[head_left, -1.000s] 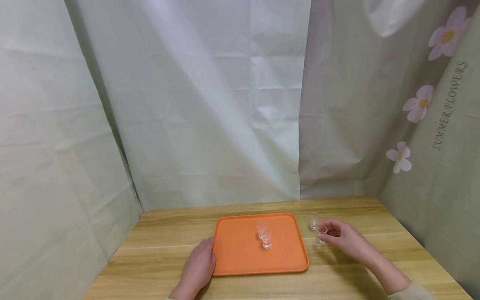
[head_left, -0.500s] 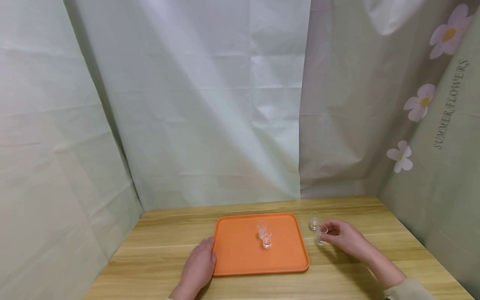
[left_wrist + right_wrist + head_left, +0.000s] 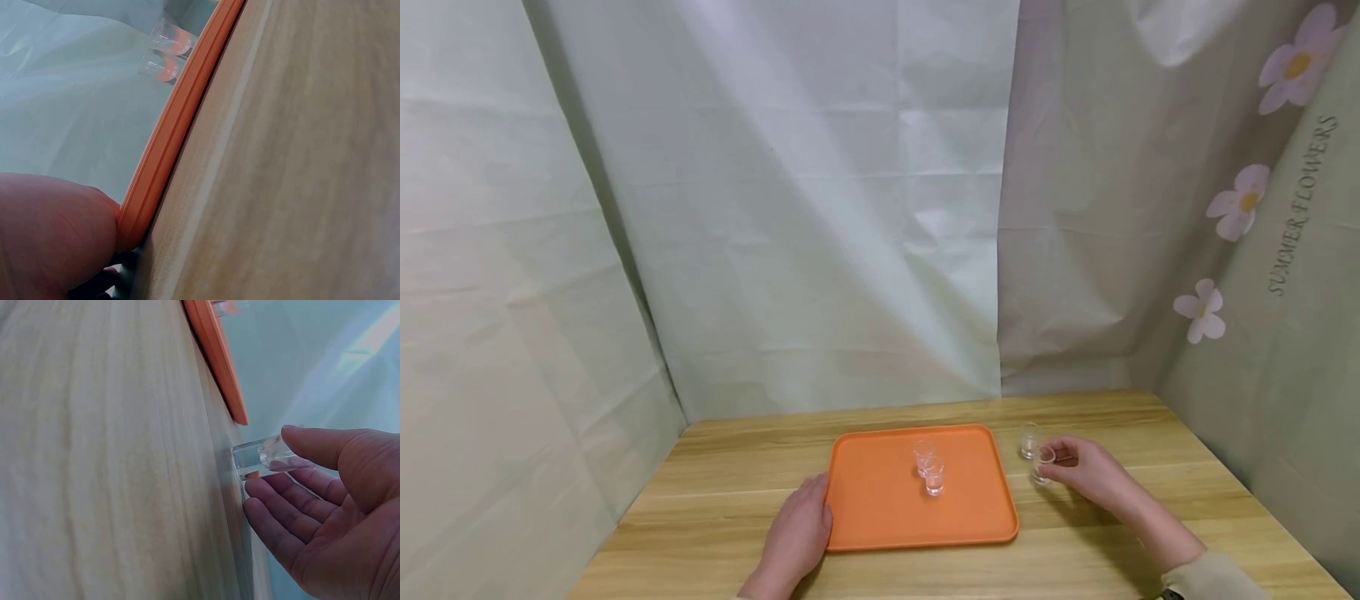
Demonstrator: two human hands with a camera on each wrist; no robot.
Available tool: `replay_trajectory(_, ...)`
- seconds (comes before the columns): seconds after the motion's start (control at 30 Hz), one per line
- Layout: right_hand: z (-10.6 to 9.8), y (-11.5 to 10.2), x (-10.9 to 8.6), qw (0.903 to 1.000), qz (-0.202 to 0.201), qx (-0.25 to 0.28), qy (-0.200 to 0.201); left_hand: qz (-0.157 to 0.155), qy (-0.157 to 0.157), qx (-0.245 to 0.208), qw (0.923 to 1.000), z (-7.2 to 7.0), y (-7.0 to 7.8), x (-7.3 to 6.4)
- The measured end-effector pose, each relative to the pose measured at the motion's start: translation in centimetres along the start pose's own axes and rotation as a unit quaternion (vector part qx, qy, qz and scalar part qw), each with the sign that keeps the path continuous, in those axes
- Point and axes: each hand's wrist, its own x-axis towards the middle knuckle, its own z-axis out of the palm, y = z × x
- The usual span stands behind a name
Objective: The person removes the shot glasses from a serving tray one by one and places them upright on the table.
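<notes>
My right hand pinches a small clear shot glass between thumb and fingers, just right of the tray. In the right wrist view this shot glass has its base at the table surface; whether it touches cannot be told. A second shot glass stands close behind it on the table. Two more shot glasses, a rear one and a front one, stand on the orange tray. My left hand rests against the tray's left edge, fingers lying along the rim; its fingertips are partly hidden.
The tray lies flat on a wood-grain table. Pale curtains hang behind the table and along both sides, with printed flowers on the right one.
My right forearm has shifted slightly left, and a dark band now shows at its cuff. The shot glass in that hand has barely moved. Left hand and tray are unmoved.
</notes>
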Motion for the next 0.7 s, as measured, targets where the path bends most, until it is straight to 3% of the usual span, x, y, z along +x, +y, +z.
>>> replay_trajectory(0.7, -0.79, -0.65, -0.11, 0.9999, 0.002, -0.014, -0.002, -0.009, -0.004, -0.003, 0.9999, -0.11, 0.06, 0.03)
